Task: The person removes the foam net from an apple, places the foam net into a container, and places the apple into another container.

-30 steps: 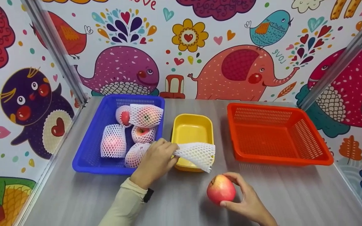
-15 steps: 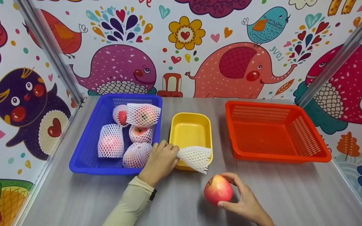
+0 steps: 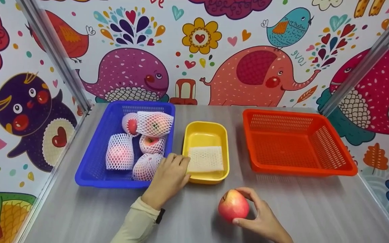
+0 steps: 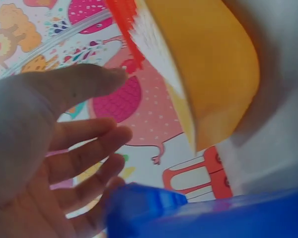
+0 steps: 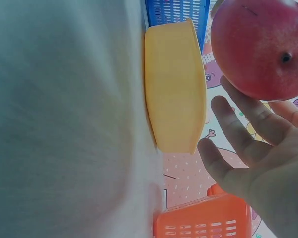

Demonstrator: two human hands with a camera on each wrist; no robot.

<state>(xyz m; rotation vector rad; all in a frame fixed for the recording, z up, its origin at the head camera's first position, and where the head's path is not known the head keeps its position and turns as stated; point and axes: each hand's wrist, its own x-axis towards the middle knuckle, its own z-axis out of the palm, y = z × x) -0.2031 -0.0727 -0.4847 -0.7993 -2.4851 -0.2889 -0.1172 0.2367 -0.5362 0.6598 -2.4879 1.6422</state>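
Observation:
In the head view a white foam net (image 3: 205, 158) lies flat inside the yellow tray (image 3: 206, 180). The left hand (image 3: 168, 177) is at the tray's left edge, beside the blue basket; the left wrist view shows its fingers (image 4: 97, 148) apart and slightly bent, with nothing in them. The right hand (image 3: 264, 217) holds a bare red apple (image 3: 233, 206) between thumb and fingers, low over the table in front of the tray. In the right wrist view that apple (image 5: 263, 47) sits above the loosely spread lower fingers.
The blue basket (image 3: 113, 182) at the left contains several apples in foam nets, among them an apple (image 3: 120, 152) near its left side. An orange-red basket (image 3: 302, 170) stands at the right. A patterned wall (image 3: 187, 72) rises behind the table.
The foam net has left the left hand and dropped into the yellow tray. The left hand's fingers have loosened. The right hand still holds the apple, nearly in place.

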